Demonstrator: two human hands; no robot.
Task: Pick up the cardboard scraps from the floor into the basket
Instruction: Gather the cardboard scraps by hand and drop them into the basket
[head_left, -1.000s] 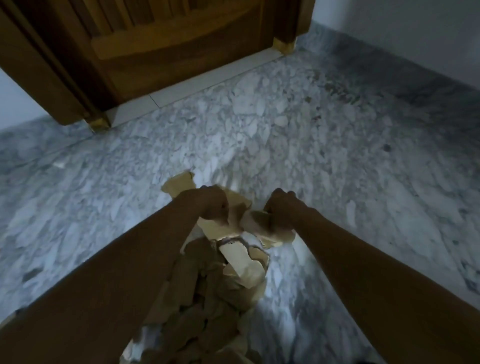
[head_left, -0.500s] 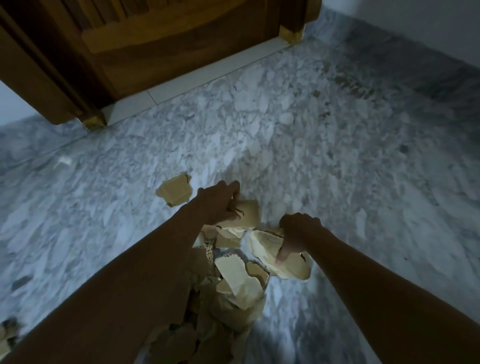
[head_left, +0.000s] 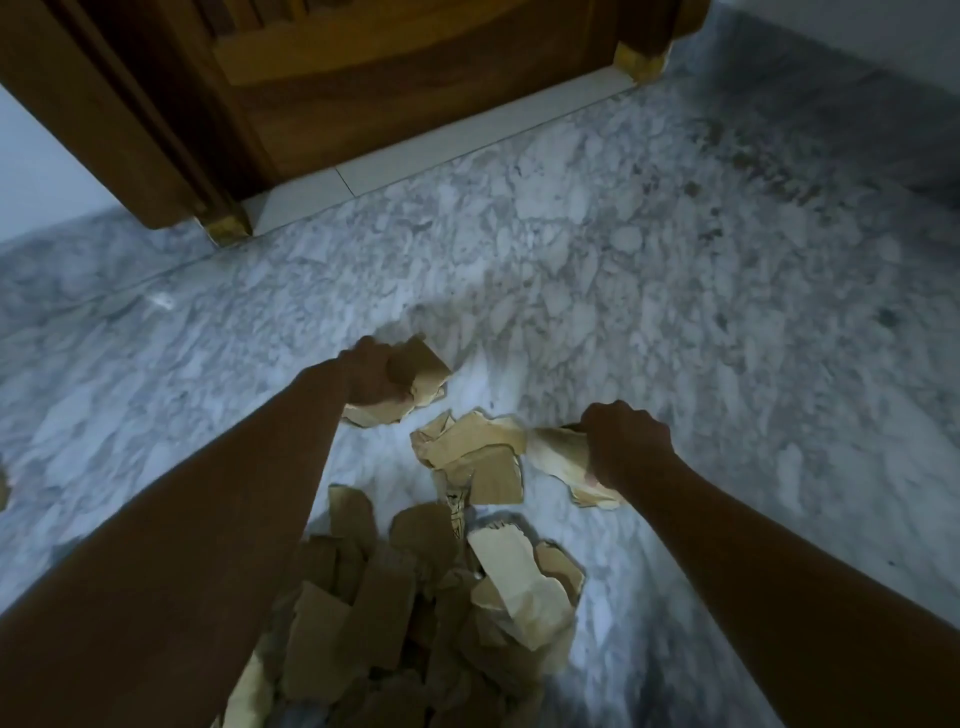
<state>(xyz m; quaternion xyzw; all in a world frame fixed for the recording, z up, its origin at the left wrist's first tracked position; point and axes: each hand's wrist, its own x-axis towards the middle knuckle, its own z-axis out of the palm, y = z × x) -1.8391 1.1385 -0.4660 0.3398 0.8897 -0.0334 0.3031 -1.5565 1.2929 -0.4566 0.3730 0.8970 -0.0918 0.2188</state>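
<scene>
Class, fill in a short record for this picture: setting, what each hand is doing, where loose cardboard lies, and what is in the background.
setting: marble floor, dim light
left hand: closed on cardboard scraps
right hand: gripping a pale scrap
loose cardboard: small heap between the hands; larger pile nearer the person
basket: not clearly visible
background: wooden door

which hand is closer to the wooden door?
Left. The left hand, clutching cardboard scraps, is farther up the floor toward the wooden door; the right hand is farther back, gripping a pale scrap.
</scene>
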